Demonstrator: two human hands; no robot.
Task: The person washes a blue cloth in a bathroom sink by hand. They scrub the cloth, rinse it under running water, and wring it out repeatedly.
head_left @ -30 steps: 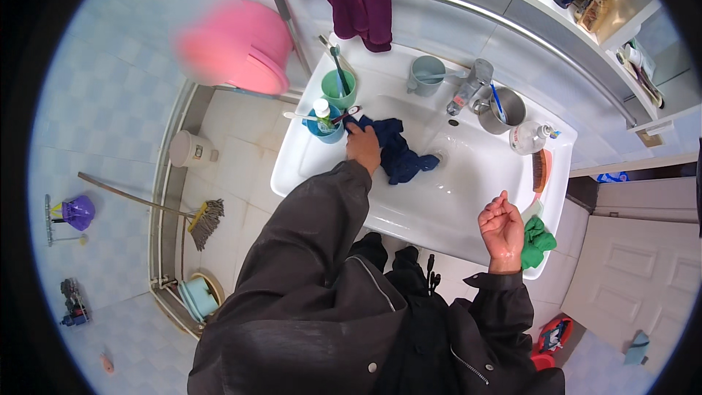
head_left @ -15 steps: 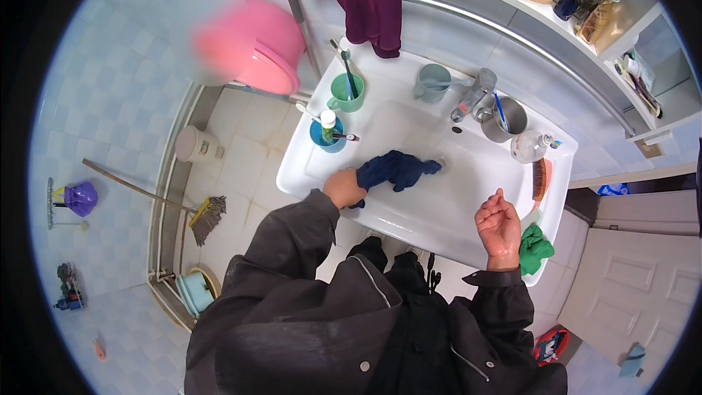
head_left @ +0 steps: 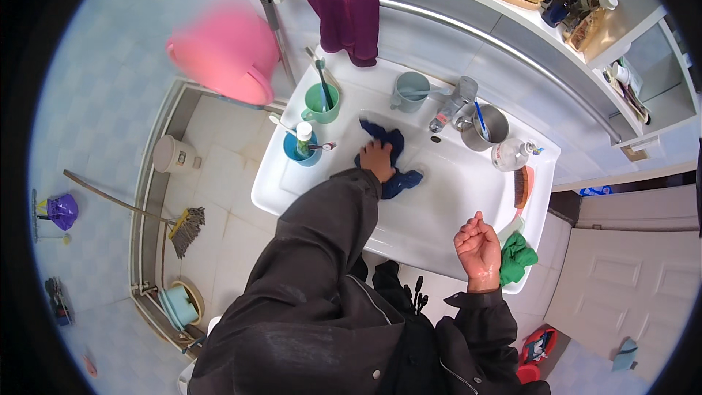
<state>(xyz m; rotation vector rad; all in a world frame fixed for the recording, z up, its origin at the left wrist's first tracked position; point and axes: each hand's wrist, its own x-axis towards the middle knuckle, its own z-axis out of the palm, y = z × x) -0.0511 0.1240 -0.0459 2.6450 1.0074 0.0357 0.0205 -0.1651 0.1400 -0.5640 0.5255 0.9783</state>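
My left hand [head_left: 376,161] reaches into the white sink [head_left: 417,238] and grips a dark blue cloth [head_left: 398,184], fingers bent over its middle. The wet-looking cloth lies bunched and twisted on the basin floor, with one end stretching toward the far left and another toward the right. Over the sink's front right part hovers my right hand [head_left: 479,250], palm up and wet, fingers loosely curled and open, holding nothing. A green cloth [head_left: 518,257] lies crumpled on the sink's right corner beside it.
On the left rim stand a green cup [head_left: 320,106] and a blue cup [head_left: 296,152] holding toothbrushes. Behind are a grey cup [head_left: 411,95], the faucet [head_left: 453,104], a metal mug [head_left: 486,132] and a pump bottle [head_left: 510,155]. A brush [head_left: 521,186] lies right. A pink basin [head_left: 234,58] hangs left.
My left hand has moved from the sink's front left edge forward and right into the basin, spreading the dark blue cloth farther back. My right hand keeps nearly the same pose; the view has shifted slightly.
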